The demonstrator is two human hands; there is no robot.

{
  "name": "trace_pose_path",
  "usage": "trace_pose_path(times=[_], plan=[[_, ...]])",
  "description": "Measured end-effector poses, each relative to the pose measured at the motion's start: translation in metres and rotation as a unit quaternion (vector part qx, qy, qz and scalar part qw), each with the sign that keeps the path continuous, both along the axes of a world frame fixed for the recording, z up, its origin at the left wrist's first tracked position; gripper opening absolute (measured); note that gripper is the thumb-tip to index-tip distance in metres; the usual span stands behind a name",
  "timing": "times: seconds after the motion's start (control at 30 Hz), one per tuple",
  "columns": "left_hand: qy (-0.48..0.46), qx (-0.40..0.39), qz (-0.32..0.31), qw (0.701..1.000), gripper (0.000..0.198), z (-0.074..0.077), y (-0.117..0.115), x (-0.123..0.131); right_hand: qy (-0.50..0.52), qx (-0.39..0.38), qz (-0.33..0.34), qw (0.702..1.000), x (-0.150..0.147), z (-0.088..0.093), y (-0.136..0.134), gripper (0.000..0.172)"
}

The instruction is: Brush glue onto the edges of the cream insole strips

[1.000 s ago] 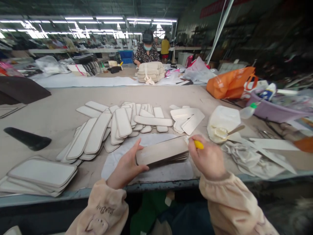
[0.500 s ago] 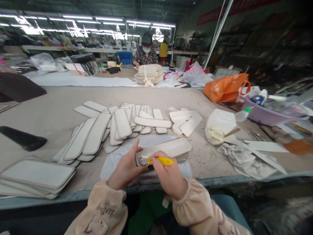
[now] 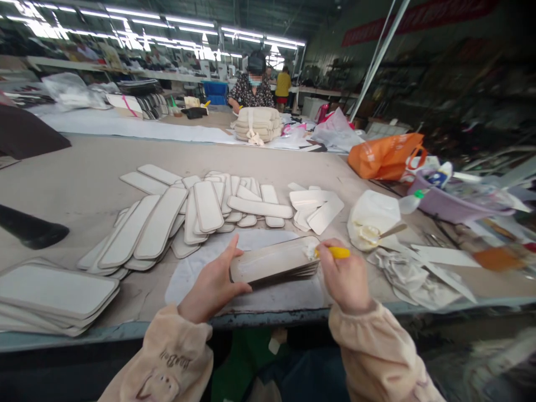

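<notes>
My right hand (image 3: 344,276) is closed round the yellow handle of a brush (image 3: 337,253). Its bristles, coated with white paste, press on the right end of the top panel in a stack of long, pale panels (image 3: 274,261). At the stack's left end, my left hand (image 3: 213,282) grips the edges between thumb and fingers, the thumb along the near side. A white sheet (image 3: 184,279) lies under the stack. Beyond it spread many loose pale panels with rounded corners (image 3: 159,223). To the right is a cut-open white jug (image 3: 371,215) with paste and a stick in it.
More panels (image 3: 54,290) are piled at the left front edge, near a black cone-shaped object (image 3: 31,226). On the right lie crumpled plastic (image 3: 412,273), an orange bag (image 3: 383,156) and a purple basin (image 3: 456,198). A co-worker (image 3: 253,84) sits across the table behind a tied bundle (image 3: 257,124).
My right hand has swept the brush rightward along the top panel, from its left end to its right end. My left hand keeps its hold, and the view has shifted slightly.
</notes>
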State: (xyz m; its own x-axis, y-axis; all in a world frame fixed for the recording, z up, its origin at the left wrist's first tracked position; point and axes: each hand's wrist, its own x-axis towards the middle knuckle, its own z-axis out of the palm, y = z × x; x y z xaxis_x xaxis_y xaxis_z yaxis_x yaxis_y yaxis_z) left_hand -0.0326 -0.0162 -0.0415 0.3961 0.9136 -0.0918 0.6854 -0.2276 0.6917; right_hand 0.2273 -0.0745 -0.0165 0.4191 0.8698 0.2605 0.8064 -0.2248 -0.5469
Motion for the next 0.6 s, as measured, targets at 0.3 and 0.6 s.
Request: trace_pose_path(times=[0.3,0.6], plan=[[0.010,-0.004,0.007,1.000,0.110,-0.003,0.003,0.000,0.253,0.037,0.197,0.947,-0.080,-0.015,0.003,0.026],[-0.014,-0.009,-0.004,1.000,0.115,-0.002,0.001,-0.002,0.186,0.071,0.062,0.978,-0.022,-0.014,0.011,0.025]])
